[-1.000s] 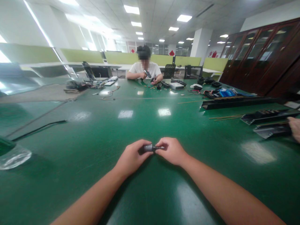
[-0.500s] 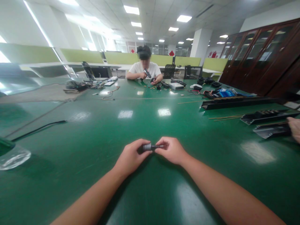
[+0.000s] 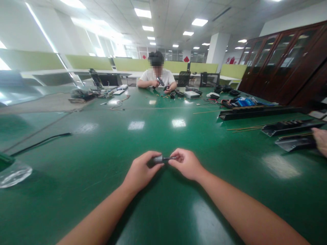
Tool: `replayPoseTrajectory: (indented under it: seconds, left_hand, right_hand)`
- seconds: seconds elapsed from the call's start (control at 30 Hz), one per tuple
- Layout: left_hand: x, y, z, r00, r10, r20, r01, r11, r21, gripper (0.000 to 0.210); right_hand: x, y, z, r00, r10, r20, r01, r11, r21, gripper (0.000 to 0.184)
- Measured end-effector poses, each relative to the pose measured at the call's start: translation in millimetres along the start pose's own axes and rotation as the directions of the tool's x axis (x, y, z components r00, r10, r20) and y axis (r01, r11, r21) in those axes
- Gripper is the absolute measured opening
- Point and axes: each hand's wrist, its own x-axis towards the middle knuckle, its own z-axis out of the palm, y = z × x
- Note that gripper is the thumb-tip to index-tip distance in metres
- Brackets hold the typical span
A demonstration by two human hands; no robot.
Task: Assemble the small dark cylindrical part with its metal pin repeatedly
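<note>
Shaft (image 3: 166, 159), dark and thin, shows a longer exposed section between the hands than one second ago. The gray cylinder (image 3: 157, 159) at its left end sits slightly farther left, and the fingertip gap is a little wider. For the work in hand, this leaves more of the shaft uncovered, with the two parts in line and supported from both ends.

Left hand (image 3: 140, 172): closed around the cylinder, thumb on the near side, index finger on the far side. Right hand (image 3: 187, 165): gripping the free end of the shaft between thumb and fingertips.

Containers: a clear vessel (image 3: 15, 175) is well left of the left hand, cut off by the view edge; its contents, if any, cannot be made out. Well right of the right hand, the near black channel (image 3: 293, 143) bears a thin rod, with a co-worker's hand (image 3: 320, 139) at its right end. Far ahead of both hands, small black cases (image 3: 180, 94) are beside a white box (image 3: 192, 95).
</note>
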Motion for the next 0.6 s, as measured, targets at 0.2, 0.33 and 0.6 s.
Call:
replayPoseTrajectory:
  seconds: [0.2, 0.33, 0.6]
  left_hand:
    - [-0.4, 0.1, -0.9, 0.999, 0.038, -0.028, -0.037, 0.999, 0.017, 0.025]
    - [-0.4, 0.1, -1.5, 0.997, 0.061, -0.037, -0.06, 0.998, 0.024, 0.025]
    - [1.3, 1.4, -2.5, 0.996, 0.064, -0.06, -0.062, 0.998, 0.032, 0.024]
  right_hand:
    - [0.3, 0.3, 0.0, 1.0, 0.02, 0.001, -0.02, 0.999, 0.046, 0.014]
    - [0.3, -0.2, 0.3, 0.999, 0.036, -0.009, -0.036, 0.998, 0.051, 0.015]
    - [0.4, 1.1, 0.5, 0.998, 0.056, -0.03, -0.054, 0.997, 0.05, 0.016]
